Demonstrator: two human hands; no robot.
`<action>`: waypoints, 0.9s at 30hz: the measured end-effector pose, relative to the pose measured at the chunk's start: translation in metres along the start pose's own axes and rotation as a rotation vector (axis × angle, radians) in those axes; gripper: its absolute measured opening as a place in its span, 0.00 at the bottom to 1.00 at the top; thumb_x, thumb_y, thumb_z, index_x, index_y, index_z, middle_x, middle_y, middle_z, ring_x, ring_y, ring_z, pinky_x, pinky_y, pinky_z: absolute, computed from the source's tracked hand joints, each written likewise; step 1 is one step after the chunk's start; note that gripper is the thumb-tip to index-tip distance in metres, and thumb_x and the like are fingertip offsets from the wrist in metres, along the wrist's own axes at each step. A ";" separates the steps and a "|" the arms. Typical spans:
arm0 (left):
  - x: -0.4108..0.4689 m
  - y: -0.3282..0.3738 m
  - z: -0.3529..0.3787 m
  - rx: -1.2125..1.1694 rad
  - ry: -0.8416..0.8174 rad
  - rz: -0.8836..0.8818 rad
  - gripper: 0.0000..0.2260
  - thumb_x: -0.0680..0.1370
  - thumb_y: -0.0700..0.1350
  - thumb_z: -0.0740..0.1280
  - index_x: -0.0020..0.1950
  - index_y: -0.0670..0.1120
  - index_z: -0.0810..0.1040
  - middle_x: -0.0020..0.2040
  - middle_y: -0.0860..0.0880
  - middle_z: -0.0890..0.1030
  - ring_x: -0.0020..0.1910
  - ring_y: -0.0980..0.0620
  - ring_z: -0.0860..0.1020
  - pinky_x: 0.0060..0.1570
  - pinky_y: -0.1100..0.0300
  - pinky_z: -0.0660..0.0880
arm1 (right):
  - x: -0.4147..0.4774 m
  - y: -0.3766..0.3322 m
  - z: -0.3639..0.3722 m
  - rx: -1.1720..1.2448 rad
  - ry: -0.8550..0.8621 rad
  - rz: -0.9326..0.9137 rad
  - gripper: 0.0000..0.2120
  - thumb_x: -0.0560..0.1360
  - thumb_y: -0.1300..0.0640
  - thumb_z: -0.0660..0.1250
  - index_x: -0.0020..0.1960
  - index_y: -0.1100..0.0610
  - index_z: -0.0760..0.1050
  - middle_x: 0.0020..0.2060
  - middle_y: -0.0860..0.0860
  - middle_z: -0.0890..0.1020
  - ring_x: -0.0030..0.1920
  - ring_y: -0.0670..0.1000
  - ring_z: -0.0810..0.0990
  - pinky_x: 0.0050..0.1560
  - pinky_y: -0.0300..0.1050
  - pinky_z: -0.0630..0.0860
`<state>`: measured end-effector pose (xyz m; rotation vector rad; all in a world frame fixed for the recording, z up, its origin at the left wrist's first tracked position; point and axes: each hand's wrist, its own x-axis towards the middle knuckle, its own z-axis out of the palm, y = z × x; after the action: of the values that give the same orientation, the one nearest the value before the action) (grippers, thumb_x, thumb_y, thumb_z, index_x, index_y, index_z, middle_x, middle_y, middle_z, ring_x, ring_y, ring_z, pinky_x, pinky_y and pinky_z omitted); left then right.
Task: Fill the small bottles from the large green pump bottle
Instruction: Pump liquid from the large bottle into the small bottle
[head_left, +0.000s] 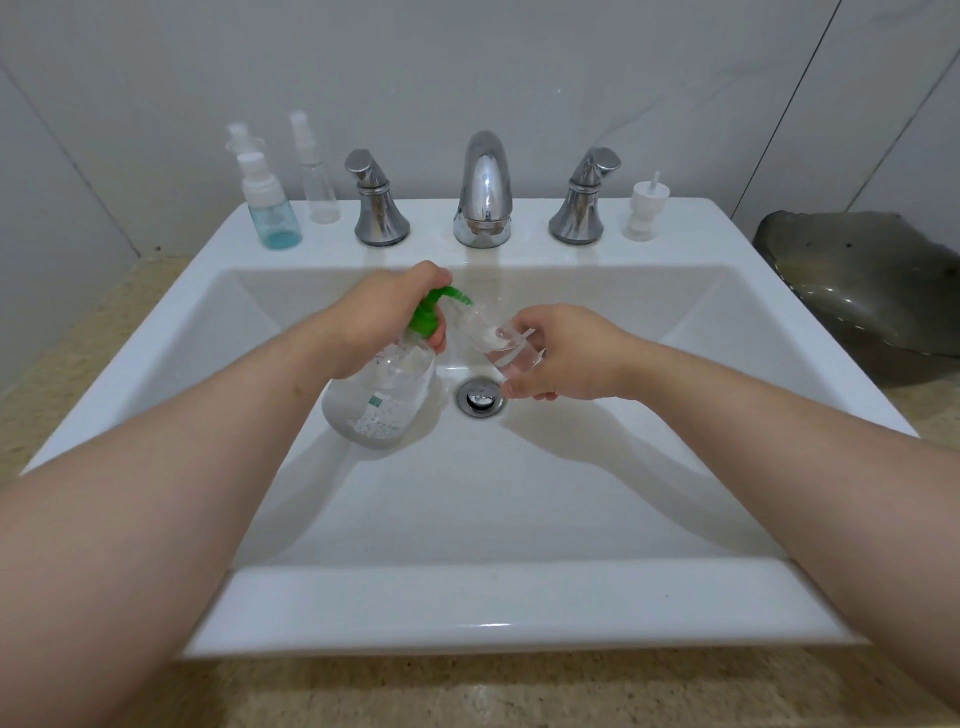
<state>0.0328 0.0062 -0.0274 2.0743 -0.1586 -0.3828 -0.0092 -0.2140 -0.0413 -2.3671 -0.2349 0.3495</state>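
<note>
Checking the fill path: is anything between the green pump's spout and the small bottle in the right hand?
Nothing visible: the spout of the green pump bottle points straight at the neck of the tilted small bottle.

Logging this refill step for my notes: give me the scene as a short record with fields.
left hand: grips the neck of the large pump bottle
right hand: holds the small clear bottle tilted, mouth toward the green nozzle
place: both over the sink
ledge left: blue-tinted spray bottle, clear spray bottle
ledge right: loose spray cap
</note>
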 end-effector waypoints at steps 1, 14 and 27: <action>0.000 0.000 0.000 0.001 0.000 0.001 0.27 0.79 0.58 0.57 0.27 0.43 0.78 0.38 0.41 0.84 0.36 0.44 0.71 0.43 0.52 0.69 | 0.000 0.000 0.000 -0.001 -0.001 0.000 0.19 0.71 0.58 0.79 0.59 0.54 0.77 0.45 0.48 0.86 0.29 0.42 0.81 0.34 0.37 0.79; -0.001 0.000 0.001 -0.021 -0.004 0.015 0.26 0.80 0.53 0.57 0.25 0.44 0.76 0.37 0.40 0.84 0.36 0.45 0.73 0.43 0.52 0.69 | -0.001 0.000 0.001 -0.008 -0.005 0.003 0.17 0.71 0.58 0.79 0.56 0.53 0.77 0.45 0.48 0.86 0.27 0.41 0.80 0.33 0.35 0.76; -0.002 0.003 0.002 -0.037 -0.002 -0.002 0.29 0.81 0.61 0.59 0.26 0.45 0.77 0.35 0.42 0.84 0.31 0.48 0.72 0.44 0.53 0.69 | -0.001 -0.001 0.000 -0.005 0.007 -0.003 0.17 0.71 0.58 0.79 0.57 0.54 0.77 0.45 0.49 0.85 0.28 0.42 0.80 0.33 0.36 0.79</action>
<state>0.0304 0.0033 -0.0260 2.0379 -0.1497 -0.3866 -0.0102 -0.2136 -0.0407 -2.3726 -0.2368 0.3391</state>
